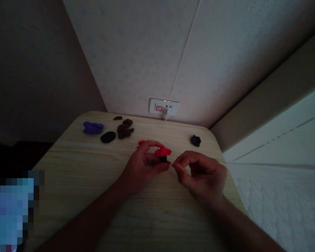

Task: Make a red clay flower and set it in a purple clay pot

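My left hand [144,164] is closed around a small clay figure [163,152], red on top and black below, held upright between thumb and fingers. Just to its right, my right hand [199,171] pinches thumb and forefinger together; a tiny speck of red clay shows at the fingertips. The two hands are close but apart. Behind the left hand, partly covered by it, lies a piece of red clay [141,142] on the wooden table [157,217].
Along the table's far left lie a purple clay lump [92,127], a flat black clay piece [108,137] and brown clay lumps [124,131]. A black clay piece [196,140] sits far right. Behind is a wall socket [164,106] with a plug. A blurred-out screen-like patch [9,213] is lower left.
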Tool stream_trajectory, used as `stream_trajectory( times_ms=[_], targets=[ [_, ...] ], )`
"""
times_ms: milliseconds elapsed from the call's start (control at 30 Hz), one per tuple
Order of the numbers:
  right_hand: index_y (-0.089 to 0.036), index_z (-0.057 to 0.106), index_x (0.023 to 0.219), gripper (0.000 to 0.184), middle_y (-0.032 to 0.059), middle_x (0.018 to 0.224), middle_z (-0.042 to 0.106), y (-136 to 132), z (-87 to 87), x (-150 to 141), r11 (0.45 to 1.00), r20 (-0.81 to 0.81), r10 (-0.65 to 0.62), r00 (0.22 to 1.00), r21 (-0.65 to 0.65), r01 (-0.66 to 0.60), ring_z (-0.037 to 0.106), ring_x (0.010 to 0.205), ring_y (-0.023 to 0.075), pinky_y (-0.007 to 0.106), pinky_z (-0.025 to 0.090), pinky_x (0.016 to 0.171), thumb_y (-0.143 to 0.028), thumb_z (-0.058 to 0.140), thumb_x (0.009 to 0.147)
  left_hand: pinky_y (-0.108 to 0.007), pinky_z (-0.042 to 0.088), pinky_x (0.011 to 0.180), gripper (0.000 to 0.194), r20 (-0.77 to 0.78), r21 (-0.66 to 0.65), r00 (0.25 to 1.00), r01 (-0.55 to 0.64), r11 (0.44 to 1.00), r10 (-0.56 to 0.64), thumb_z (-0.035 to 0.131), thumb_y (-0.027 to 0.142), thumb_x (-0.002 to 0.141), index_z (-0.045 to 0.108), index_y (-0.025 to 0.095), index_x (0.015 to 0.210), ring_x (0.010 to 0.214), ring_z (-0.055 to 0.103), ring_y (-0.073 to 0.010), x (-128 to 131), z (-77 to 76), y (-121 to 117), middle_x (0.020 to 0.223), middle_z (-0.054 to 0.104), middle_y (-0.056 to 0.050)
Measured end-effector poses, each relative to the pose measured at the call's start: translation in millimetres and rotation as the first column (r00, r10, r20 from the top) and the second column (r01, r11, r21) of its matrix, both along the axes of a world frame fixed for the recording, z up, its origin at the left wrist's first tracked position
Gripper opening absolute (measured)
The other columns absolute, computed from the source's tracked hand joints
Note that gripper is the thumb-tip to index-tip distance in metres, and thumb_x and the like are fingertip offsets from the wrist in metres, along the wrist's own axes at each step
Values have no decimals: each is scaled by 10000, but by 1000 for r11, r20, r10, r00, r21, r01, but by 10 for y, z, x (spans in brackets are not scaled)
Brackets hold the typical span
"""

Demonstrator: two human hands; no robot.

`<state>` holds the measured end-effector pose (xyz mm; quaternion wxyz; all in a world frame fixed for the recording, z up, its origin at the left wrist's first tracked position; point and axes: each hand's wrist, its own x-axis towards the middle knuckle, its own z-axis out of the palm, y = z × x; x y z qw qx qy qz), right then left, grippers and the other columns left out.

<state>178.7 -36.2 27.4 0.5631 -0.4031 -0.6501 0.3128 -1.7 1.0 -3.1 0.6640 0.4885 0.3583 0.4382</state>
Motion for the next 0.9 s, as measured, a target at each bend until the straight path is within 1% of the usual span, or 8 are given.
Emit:
stream_trajectory(
  times_ms=[167, 233, 333, 467, 567, 633, 767, 900],
  targets=[
    [-219, 664, 825, 191, 16, 818, 712, 32, -8, -12, 999, -22, 49, 999, -1, -49, 677, 749, 151, 280, 542, 685, -49, 749, 837, -299, 563, 754, 507, 10, 7, 1000, 1, 1000, -1, 904, 255, 732, 585, 232, 1126, 801, 772, -196, 0, -7, -5, 941, 806, -38],
    [-218, 672, 835, 190, 28, 867, 711, 58, 0, -18, 998, -8, 64, 998, 31, -64, 679, 801, 161, 297, 548, 726, -50, 761, 826, -309, 566, 772, 506, 21, 16, 1000, 13, 1000, -14, 898, 256, 743, 580, 230, 1135, 836, 779, -213, 4, -13, 3, 940, 808, -43],
    [-222, 694, 868, 180, 34, 887, 696, 77, 11, -9, 997, 20, 61, 998, 54, -62, 662, 830, 171, 313, 543, 739, -68, 776, 823, -328, 577, 800, 511, 48, 15, 999, 12, 1000, -13, 896, 243, 743, 571, 229, 1137, 873, 785, -230, 8, -11, 15, 969, 810, -50],
    [-228, 688, 900, 133, 26, 834, 686, 62, 13, 40, 999, 77, 35, 996, -34, -32, 640, 771, 170, 322, 534, 695, -126, 765, 862, -305, 587, 788, 511, 77, -3, 996, -50, 999, 50, 885, 215, 742, 565, 226, 1139, 808, 777, -187, -3, 24, 22, 975, 808, -39],
    [-213, 688, 881, 75, 23, 777, 684, 73, 15, 71, 997, 179, 29, 983, -74, -16, 622, 694, 161, 316, 527, 639, -182, 757, 881, -302, 599, 791, 483, 113, -3, 989, -91, 996, 91, 864, 199, 754, 562, 223, 1130, 821, 778, -180, -17, 54, 28, 1079, 798, -61],
    [-202, 695, 876, 56, 30, 769, 694, 97, 16, 80, 997, 231, 37, 972, -80, -18, 632, 685, 161, 311, 533, 628, -205, 749, 887, -296, 603, 789, 465, 140, 1, 984, -112, 994, 111, 850, 181, 762, 560, 222, 1123, 850, 780, -180, -23, 64, 31, 1139, 783, -67],
    [-191, 712, 884, 32, 42, 794, 725, 141, -8, 82, 992, 251, 63, 966, -121, -34, 666, 699, 161, 298, 553, 634, -197, 743, 877, -279, 597, 778, 458, 164, 19, 981, -108, 994, 104, 836, 164, 779, 551, 226, 1131, 826, 768, -158, -21, 49, 30, 1052, 786, -34],
    [-191, 721, 890, 41, 39, 799, 731, 143, -43, 62, 985, 219, 81, 972, -166, -45, 672, 700, 157, 285, 563, 632, -184, 745, 858, -267, 578, 802, 484, 129, 53, 989, -80, 995, 73, 851, 175, 775, 553, 233, 1153, 819, 749, -136, -16, 17, 26, 999, 781, -12]
  ],
)
